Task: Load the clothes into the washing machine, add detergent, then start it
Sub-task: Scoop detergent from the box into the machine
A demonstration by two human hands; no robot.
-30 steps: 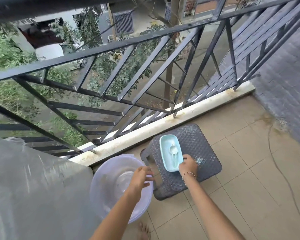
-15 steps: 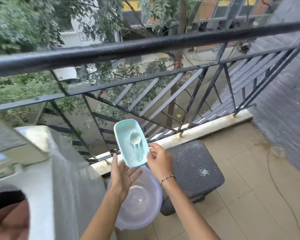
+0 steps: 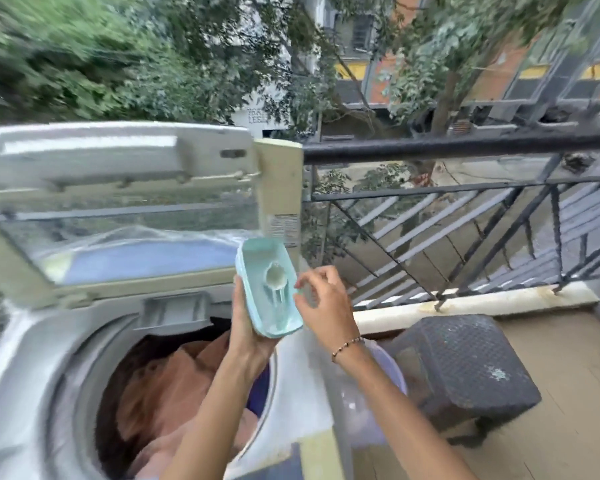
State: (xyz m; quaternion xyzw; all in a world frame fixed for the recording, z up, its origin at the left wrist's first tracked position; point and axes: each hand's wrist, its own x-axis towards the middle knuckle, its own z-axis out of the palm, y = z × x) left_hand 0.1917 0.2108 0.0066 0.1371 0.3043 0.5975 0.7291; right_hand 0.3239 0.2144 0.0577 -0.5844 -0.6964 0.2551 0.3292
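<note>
A top-loading washing machine [image 3: 42,358] fills the lower left, its lid [image 3: 118,181] raised. Orange-brown and dark clothes [image 3: 174,386] lie in the drum. My left hand [image 3: 248,327] holds a light-blue detergent box [image 3: 284,317] from below, over the drum's right rim. A white scoop [image 3: 274,277] lies inside the box on white powder. My right hand [image 3: 321,299] is at the box's right edge, fingers curled beside the scoop handle, wearing a bead bracelet.
A dark woven plastic stool [image 3: 465,368] stands on the tiled balcony floor to the right. A translucent basin [image 3: 368,407] sits between the stool and the machine. A black metal railing [image 3: 465,147] on a white kerb runs behind.
The detergent box was lifted off the stool and carried left, over the machine's open drum. My view swung left from the floor to the washer. My left hand now supports the box.
</note>
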